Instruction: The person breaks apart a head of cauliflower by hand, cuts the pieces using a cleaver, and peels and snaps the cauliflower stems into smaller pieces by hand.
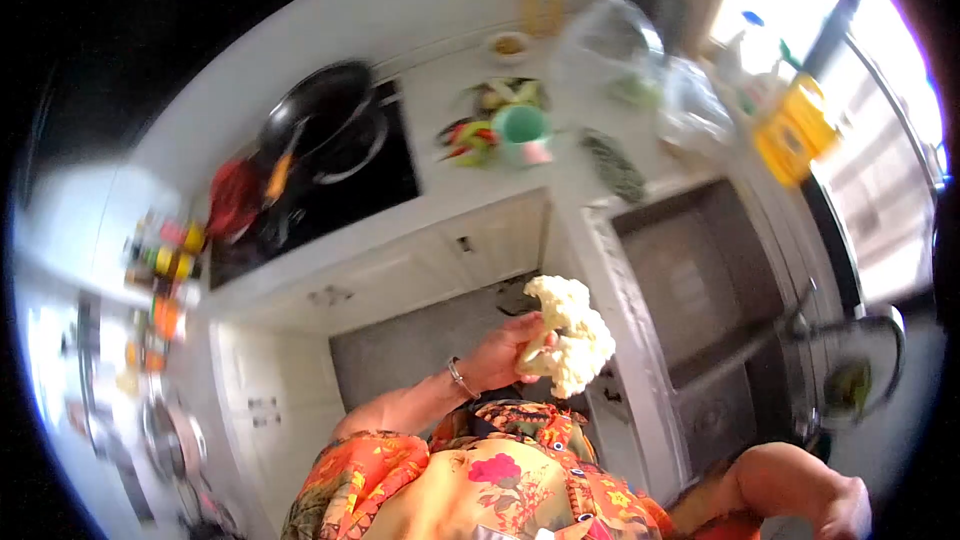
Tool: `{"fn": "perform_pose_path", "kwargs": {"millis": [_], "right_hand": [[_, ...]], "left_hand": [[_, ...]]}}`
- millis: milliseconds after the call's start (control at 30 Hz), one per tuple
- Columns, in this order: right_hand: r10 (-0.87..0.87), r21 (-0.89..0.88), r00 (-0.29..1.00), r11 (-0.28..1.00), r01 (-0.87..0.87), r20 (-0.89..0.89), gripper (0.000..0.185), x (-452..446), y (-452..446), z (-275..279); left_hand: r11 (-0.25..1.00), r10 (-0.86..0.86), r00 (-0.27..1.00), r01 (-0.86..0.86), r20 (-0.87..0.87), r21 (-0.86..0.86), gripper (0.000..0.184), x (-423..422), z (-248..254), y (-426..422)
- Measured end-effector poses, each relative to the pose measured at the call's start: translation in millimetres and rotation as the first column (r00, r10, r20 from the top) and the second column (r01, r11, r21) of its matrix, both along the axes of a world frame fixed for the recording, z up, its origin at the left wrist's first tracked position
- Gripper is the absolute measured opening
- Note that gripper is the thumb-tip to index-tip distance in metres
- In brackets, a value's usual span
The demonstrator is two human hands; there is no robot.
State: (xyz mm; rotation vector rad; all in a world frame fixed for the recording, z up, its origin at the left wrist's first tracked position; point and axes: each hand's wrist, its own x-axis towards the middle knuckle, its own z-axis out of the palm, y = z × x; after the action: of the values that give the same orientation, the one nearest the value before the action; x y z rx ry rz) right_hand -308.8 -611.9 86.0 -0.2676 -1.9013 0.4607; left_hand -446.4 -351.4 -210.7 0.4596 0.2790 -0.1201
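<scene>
In front of my body, my left hand (pixel 508 348), with a bracelet at its wrist, grips a piece of cauliflower (pixel 578 335) by its stem side. The pale florets face right, towards the sink (pixel 700 270). Low at the right, my right hand (pixel 846 510) hangs beside the counter, apart from the cauliflower. It is blurred, and its fingers do not show clearly.
A black wok (pixel 318 110) sits on the stove (pixel 385 170) at the upper left. Along the counter are a green cup (pixel 522 125), colourful peppers (pixel 470 140), a bumpy green vegetable (pixel 612 165), plastic bags (pixel 612 45) and a yellow jug (pixel 797 130). The faucet (pixel 885 325) rises right of the sink.
</scene>
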Motion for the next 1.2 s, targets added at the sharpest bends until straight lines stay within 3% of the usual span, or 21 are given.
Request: {"fn": "perform_pose_path", "kwargs": {"millis": [67, 133, 200, 300, 533, 733, 867, 900, 933, 967, 1000, 1033, 1067, 1100, 1200], "right_hand": [[0.055, -0.016, 0.998, 0.998, -0.056, -0.034, 0.015, 10, 34, -17], [0.095, -0.046, 0.992, 0.994, -0.099, -0.083, 0.015, 24, 56, -39], [0.139, -0.107, 0.981, 0.982, -0.154, -0.137, 0.015, 31, 74, -67], [0.274, -0.202, 0.943, 0.929, -0.310, -0.189, 0.016, 18, 92, -102], [0.519, -0.296, 0.818, 0.763, -0.574, -0.249, 0.017, 4, 89, -138], [0.668, -0.270, 0.712, 0.660, -0.701, -0.216, 0.018, 21, 110, -136], [0.735, -0.219, 0.646, 0.609, -0.763, -0.207, 0.019, 33, 130, -143], [0.747, -0.204, 0.638, 0.606, -0.769, -0.187, 0.019, 29, 134, -142], [0.755, -0.197, 0.635, 0.606, -0.771, -0.162, 0.020, 16, 136, -132], [0.763, -0.189, 0.630, 0.604, -0.774, -0.142, 0.020, -2, 139, -121], [0.767, -0.185, 0.630, 0.606, -0.773, -0.122, 0.020, -19, 145, -117], [0.776, -0.216, 0.623, 0.594, -0.775, -0.100, 0.020, -69, 176, -85], [0.796, -0.205, 0.599, 0.575, -0.792, -0.084, 0.021, -94, 193, -78], [0.812, -0.190, 0.578, 0.557, -0.808, -0.076, 0.021, -114, 203, -72], [0.856, -0.130, 0.513, 0.502, -0.855, -0.065, 0.022, -169, 226, -47]], "left_hand": [[0.996, 0.084, 0.995, -0.085, 0.056, 0.029, 0.034, -27, 2, 1], [0.979, 0.196, 0.978, -0.191, -0.075, 0.069, 0.032, -35, 14, -14], [0.951, 0.305, 0.948, -0.299, -0.091, 0.081, 0.031, -39, 11, -33], [0.862, 0.496, 0.831, -0.507, -0.250, 0.026, 0.027, -49, 32, -61], [0.618, 0.777, 0.589, -0.781, -0.222, 0.089, 0.025, -51, 36, -104], [0.433, 0.899, 0.419, -0.895, -0.132, 0.108, 0.029, -45, 47, -133], [0.399, 0.916, 0.378, -0.826, -0.134, 0.398, 0.051, -53, 32, -154], [0.271, 0.945, 0.326, -0.718, -0.035, 0.641, 0.049, -62, 26, -160], [0.020, 0.891, 0.426, -0.385, 0.159, 0.923, 0.042, -81, 33, -169], [-0.350, 0.828, 0.470, 0.009, 0.305, 0.937, 0.034, -101, 40, -178], [-0.376, 0.829, 0.448, 0.003, 0.335, 0.927, 0.034, -117, 38, -182], [-0.106, 0.964, 0.156, -0.518, 0.215, 0.849, 0.025, -157, 54, -165], [0.031, 0.995, 0.081, -0.819, 0.061, 0.573, 0.026, -179, 53, -163], [0.009, 0.990, -0.018, -0.982, -0.142, 0.187, 0.028, -201, 52, -160], [-0.038, 0.999, -0.035, -0.991, 0.025, 0.130, 0.030, -254, 48, -168]]}}
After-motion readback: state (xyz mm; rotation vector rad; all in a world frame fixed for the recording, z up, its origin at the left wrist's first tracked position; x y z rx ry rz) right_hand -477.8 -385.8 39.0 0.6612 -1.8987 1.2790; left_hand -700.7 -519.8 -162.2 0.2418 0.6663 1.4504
